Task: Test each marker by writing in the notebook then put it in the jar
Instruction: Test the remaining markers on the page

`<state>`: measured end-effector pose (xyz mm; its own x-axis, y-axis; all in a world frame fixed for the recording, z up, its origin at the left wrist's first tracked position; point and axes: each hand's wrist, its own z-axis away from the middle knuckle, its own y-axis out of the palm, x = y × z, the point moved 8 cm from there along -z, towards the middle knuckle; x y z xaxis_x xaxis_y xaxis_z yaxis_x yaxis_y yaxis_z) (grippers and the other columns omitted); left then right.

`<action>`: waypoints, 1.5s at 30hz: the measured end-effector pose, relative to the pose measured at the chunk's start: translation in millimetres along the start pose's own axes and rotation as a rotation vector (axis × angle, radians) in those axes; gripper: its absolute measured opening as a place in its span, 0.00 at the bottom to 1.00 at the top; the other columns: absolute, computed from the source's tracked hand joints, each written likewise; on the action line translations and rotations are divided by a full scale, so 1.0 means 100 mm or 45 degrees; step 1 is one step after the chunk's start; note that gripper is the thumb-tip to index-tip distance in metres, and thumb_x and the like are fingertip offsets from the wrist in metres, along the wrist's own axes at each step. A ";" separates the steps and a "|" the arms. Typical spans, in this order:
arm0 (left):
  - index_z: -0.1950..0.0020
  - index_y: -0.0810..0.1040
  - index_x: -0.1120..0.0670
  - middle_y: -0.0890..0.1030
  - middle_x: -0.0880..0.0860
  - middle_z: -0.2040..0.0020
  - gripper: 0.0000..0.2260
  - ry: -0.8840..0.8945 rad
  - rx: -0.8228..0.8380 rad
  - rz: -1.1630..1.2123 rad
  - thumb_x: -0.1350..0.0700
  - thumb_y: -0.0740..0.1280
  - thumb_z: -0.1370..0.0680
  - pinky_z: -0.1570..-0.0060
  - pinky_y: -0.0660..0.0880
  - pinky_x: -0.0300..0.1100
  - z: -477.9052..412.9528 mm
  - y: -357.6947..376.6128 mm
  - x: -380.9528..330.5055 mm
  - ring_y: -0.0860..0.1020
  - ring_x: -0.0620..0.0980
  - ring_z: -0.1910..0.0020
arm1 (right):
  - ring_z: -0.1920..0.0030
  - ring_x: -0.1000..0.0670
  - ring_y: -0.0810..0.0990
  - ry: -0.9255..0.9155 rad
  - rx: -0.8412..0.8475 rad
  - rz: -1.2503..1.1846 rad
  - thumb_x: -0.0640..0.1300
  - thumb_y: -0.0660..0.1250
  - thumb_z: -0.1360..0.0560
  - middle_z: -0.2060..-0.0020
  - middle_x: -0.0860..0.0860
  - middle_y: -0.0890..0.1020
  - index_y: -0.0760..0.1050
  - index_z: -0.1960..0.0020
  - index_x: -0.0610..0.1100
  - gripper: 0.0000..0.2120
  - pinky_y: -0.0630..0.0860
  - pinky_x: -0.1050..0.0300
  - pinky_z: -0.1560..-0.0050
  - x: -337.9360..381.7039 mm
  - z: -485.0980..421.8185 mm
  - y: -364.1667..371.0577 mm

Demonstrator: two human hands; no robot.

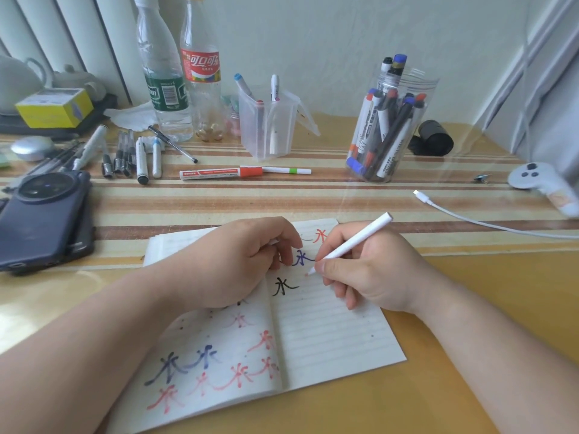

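Striped desk by pale wall | our left hand [238,264] pins notebook [332,333], cap pinched | right hand [372,270] grips white marker [351,242], tip on right page | press lightly, stay clear of wet marks | jar [388,130] far right.

there was one view only, from a wide-angle camera on the person's head, tilted forward and down over the table [470,324]. it sat close above the open notebook [329,333], both forearms running in from the bottom corners. it faced the wall behind, where the jar [388,130] and two bottles [175,89] stood farther off, the edges bowed by the lens.
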<state>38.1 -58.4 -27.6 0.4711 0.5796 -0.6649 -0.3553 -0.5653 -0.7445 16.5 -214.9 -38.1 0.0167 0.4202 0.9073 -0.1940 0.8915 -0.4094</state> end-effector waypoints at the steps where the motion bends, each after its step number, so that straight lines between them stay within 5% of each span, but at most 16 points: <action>1: 0.46 0.77 0.42 0.81 0.38 0.54 0.20 0.000 0.005 0.001 0.67 0.57 0.20 0.53 0.70 0.27 0.00 0.00 0.00 0.78 0.39 0.52 | 0.73 0.42 0.78 0.011 0.007 0.000 0.33 0.70 0.26 0.71 0.42 0.81 0.79 0.63 0.42 0.09 0.74 0.54 0.74 0.00 0.00 0.00; 24: 0.38 0.78 0.43 0.80 0.31 0.53 0.21 -0.020 0.045 0.034 0.67 0.58 0.20 0.67 0.70 0.28 0.00 0.04 -0.01 0.77 0.40 0.64 | 0.74 0.50 0.76 0.003 0.051 0.027 0.32 0.70 0.25 0.70 0.44 0.82 0.80 0.63 0.42 0.10 0.70 0.59 0.76 0.07 0.06 0.04; 31: 0.39 0.77 0.40 0.81 0.32 0.52 0.22 -0.031 0.039 0.014 0.66 0.58 0.20 0.63 0.73 0.30 0.00 0.04 -0.01 0.80 0.44 0.57 | 0.73 0.50 0.78 -0.027 0.087 0.025 0.33 0.72 0.26 0.69 0.45 0.84 0.81 0.60 0.39 0.05 0.70 0.62 0.75 0.11 0.08 0.06; 36: 0.37 0.77 0.42 0.83 0.36 0.52 0.21 -0.027 0.042 -0.004 0.66 0.59 0.20 0.63 0.70 0.28 0.01 0.03 -0.03 0.77 0.39 0.65 | 0.79 0.52 0.73 0.036 -0.018 -0.037 0.31 0.69 0.25 0.72 0.44 0.79 0.77 0.61 0.38 0.08 0.67 0.60 0.78 0.07 0.06 -0.03; 45: 0.34 0.75 0.43 0.83 0.37 0.51 0.20 -0.025 0.025 -0.015 0.65 0.62 0.20 0.60 0.68 0.23 0.02 0.01 -0.05 0.76 0.30 0.60 | 0.76 0.51 0.75 0.017 0.005 0.041 0.32 0.69 0.25 0.72 0.45 0.80 0.78 0.61 0.39 0.07 0.70 0.58 0.77 0.08 0.06 0.01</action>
<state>33.8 -60.5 -25.6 0.4594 0.5979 -0.6569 -0.3657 -0.5467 -0.7533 10.4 -211.9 -30.8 0.0238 0.4509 0.8922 -0.1983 0.8769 -0.4379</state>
